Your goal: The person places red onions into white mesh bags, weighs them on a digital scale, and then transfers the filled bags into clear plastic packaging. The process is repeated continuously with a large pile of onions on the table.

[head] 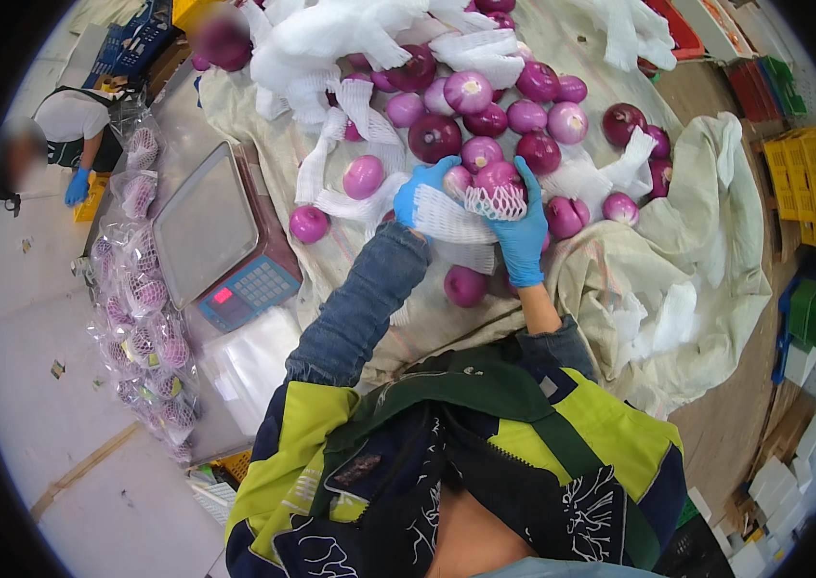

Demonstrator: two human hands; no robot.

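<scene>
In a blue glove, my right hand grips a red onion, whose lower part sits in a white foam net sleeve. My left hand, gloved alike, is just to the left. Another white foam net sleeve is drawn over its fingers, hiding them. A smaller onion shows beside the left thumb; whether it is held is unclear. Beyond both hands, several loose red onions lie on a woven cloth, among piled foam net sleeves.
Left of the cloth stands a digital scale with a lit display. Clear plastic bags lie below it. Bagged, netted onions line the table's left edge. A co-worker bends at upper left. Yellow crates are stacked at right.
</scene>
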